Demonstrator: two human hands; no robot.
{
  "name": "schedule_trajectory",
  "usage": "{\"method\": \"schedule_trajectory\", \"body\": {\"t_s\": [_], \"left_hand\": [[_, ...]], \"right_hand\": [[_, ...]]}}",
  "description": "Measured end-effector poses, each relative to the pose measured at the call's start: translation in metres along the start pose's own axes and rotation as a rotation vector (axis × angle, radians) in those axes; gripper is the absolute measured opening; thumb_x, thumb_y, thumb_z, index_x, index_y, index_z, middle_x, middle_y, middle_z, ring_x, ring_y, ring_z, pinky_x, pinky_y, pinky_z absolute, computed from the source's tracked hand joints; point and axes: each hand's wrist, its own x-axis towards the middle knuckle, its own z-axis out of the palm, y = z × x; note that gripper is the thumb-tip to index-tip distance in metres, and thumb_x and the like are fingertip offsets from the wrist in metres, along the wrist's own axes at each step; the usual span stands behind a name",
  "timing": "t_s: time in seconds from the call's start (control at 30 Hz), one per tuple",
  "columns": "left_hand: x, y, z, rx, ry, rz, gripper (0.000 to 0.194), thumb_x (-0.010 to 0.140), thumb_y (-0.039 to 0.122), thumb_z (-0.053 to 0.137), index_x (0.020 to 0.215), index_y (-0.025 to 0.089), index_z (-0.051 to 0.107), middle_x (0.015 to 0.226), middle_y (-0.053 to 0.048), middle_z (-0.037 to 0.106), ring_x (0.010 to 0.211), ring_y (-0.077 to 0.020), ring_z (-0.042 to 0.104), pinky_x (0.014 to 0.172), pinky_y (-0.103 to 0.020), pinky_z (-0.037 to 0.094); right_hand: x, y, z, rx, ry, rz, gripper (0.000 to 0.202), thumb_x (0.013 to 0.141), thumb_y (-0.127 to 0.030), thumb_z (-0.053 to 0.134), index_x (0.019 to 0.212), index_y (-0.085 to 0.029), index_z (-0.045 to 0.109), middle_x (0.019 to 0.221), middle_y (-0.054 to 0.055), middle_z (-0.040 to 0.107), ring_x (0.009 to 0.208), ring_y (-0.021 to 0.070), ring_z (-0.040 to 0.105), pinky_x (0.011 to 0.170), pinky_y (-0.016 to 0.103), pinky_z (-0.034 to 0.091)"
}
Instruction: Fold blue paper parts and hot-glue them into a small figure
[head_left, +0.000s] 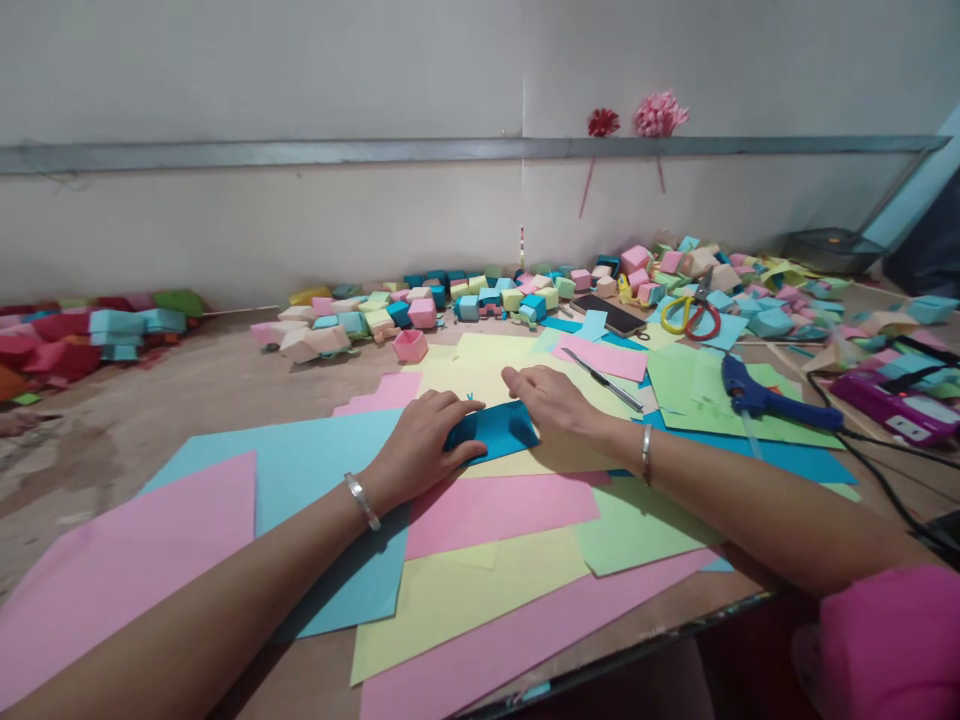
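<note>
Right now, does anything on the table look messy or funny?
Yes: the paper sheets lie askew, overlapping at different angles, and the blue glue gun lies right on green paper, an odd spot for something that may get hot.

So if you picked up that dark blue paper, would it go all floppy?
Probably a bit: the dark blue paper looks thin, so it should bend easily. It's likely very light, being just a small piece. And it probably wouldn't roll, since the part showing between the left hand and right hand looks flat.
</note>
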Motion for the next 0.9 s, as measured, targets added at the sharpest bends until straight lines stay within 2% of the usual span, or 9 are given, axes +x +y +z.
{"method": "schedule_trajectory", "body": {"t_s": [0.07, 0.2, 0.27, 0.33, 0.43, 0.53, 0.63, 0.73, 0.9], "left_hand": [[0.000, 0.000, 0.000, -0.017, -0.005, 0.008, 0.038, 0.085, 0.045, 0.062, 0.111, 0.017, 0.063, 0.093, -0.008, 0.061, 0.086, -0.0238, 0.053, 0.074, -0.036, 0.043], [0.001, -0.001, 0.001, -0.078, 0.015, 0.027, 0.032, 0.084, 0.041, 0.063, 0.105, 0.016, 0.066, 0.100, -0.010, 0.062, 0.092, -0.0242, 0.055, 0.080, -0.037, 0.046], [0.002, -0.001, 0.001, -0.106, 0.016, 0.025, 0.032, 0.084, 0.040, 0.063, 0.106, 0.016, 0.065, 0.106, -0.011, 0.062, 0.098, -0.0250, 0.056, 0.084, -0.038, 0.046], [0.002, -0.001, 0.001, -0.117, 0.013, 0.016, 0.034, 0.084, 0.041, 0.063, 0.108, 0.017, 0.064, 0.110, -0.012, 0.062, 0.101, -0.0258, 0.056, 0.086, -0.039, 0.047], [0.002, -0.002, 0.001, -0.108, 0.003, 0.014, 0.034, 0.084, 0.041, 0.063, 0.111, 0.018, 0.062, 0.110, -0.011, 0.062, 0.100, -0.0261, 0.056, 0.085, -0.040, 0.047], [0.001, 0.000, 0.001, -0.115, 0.000, 0.016, 0.031, 0.085, 0.037, 0.063, 0.112, 0.020, 0.060, 0.107, -0.010, 0.061, 0.097, -0.0247, 0.057, 0.082, -0.038, 0.048], [0.000, 0.004, -0.001, -0.119, 0.058, 0.006, 0.034, 0.082, 0.032, 0.067, 0.113, 0.021, 0.057, 0.101, -0.008, 0.060, 0.092, -0.0232, 0.057, 0.078, -0.037, 0.048], [-0.001, 0.009, -0.003, -0.133, 0.126, -0.015, 0.041, 0.079, 0.026, 0.070, 0.117, 0.022, 0.054, 0.096, -0.005, 0.056, 0.087, -0.0210, 0.055, 0.075, -0.034, 0.047], [-0.001, 0.009, -0.004, -0.174, 0.115, -0.080, 0.039, 0.079, 0.029, 0.070, 0.115, 0.021, 0.055, 0.089, -0.003, 0.055, 0.081, -0.0189, 0.055, 0.070, -0.031, 0.045]], "right_hand": [[-0.001, -0.002, -0.003, -0.112, -0.006, 0.021, 0.056, 0.100, -0.047, 0.019, 0.071, -0.017, 0.056, 0.067, 0.004, 0.056, 0.062, 0.0149, 0.046, 0.058, 0.029, 0.027], [-0.009, -0.007, -0.011, -0.478, -0.106, -0.183, 0.014, 0.087, -0.025, 0.052, 0.093, -0.014, 0.060, 0.087, 0.011, 0.062, 0.080, 0.0214, 0.050, 0.065, 0.030, 0.030], [-0.011, -0.009, -0.012, -0.514, -0.158, -0.211, 0.015, 0.083, -0.021, 0.056, 0.096, -0.014, 0.059, 0.089, 0.013, 0.062, 0.081, 0.0224, 0.051, 0.065, 0.030, 0.030], [-0.010, -0.009, -0.009, -0.419, -0.170, -0.136, 0.015, 0.091, -0.026, 0.048, 0.091, -0.016, 0.059, 0.083, 0.011, 0.062, 0.076, 0.0203, 0.051, 0.064, 0.030, 0.031], [-0.005, -0.007, -0.003, -0.127, -0.119, -0.002, 0.041, 0.099, -0.040, 0.029, 0.083, -0.017, 0.059, 0.076, 0.008, 0.062, 0.068, 0.0174, 0.052, 0.062, 0.028, 0.033], [0.000, -0.001, -0.002, 0.083, -0.023, 0.101, 0.059, 0.099, -0.054, 0.017, 0.085, -0.017, 0.060, 0.076, 0.008, 0.063, 0.069, 0.0176, 0.055, 0.062, 0.028, 0.035], [0.004, 0.004, -0.006, 0.189, -0.011, 0.156, 0.068, 0.093, -0.067, 0.018, 0.086, -0.016, 0.062, 0.079, 0.009, 0.064, 0.073, 0.0190, 0.057, 0.066, 0.029, 0.039], [0.008, 0.007, -0.009, 0.359, -0.113, 0.163, 0.077, 0.086, -0.077, 0.020, 0.082, -0.015, 0.066, 0.077, 0.009, 0.064, 0.072, 0.0183, 0.057, 0.069, 0.030, 0.041], [0.006, 0.002, -0.011, 0.396, -0.148, 0.101, 0.070, 0.086, -0.074, 0.030, 0.067, -0.015, 0.064, 0.063, 0.004, 0.058, 0.059, 0.0134, 0.051, 0.060, 0.028, 0.037]]}}
